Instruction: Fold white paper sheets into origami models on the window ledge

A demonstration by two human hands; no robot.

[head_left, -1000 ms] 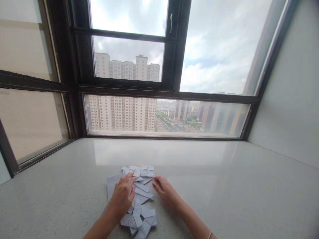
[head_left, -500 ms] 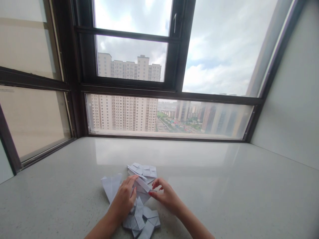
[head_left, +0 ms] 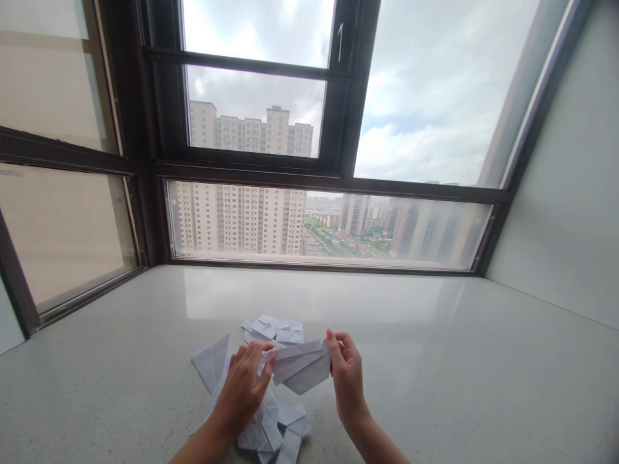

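Note:
A folded white paper piece (head_left: 300, 365) is lifted off the pale stone sill (head_left: 435, 361), held between both hands. My left hand (head_left: 244, 386) pinches its left end and my right hand (head_left: 345, 374) pinches its right end, the red-painted thumbnail pressed on the paper. Under and behind the hands lies a heap of folded white paper pieces (head_left: 273, 428), with more of them (head_left: 273, 330) further back. One larger folded sheet (head_left: 211, 361) sticks up at the left of the heap.
The sill runs into a dark-framed window (head_left: 333, 180) at the back and left, with tall buildings outside. A grey wall (head_left: 565, 180) bounds the sill on the right.
Both hands went from resting on the paper heap to picking up one folded piece and raising it above the sill. The right hand moved right and up.

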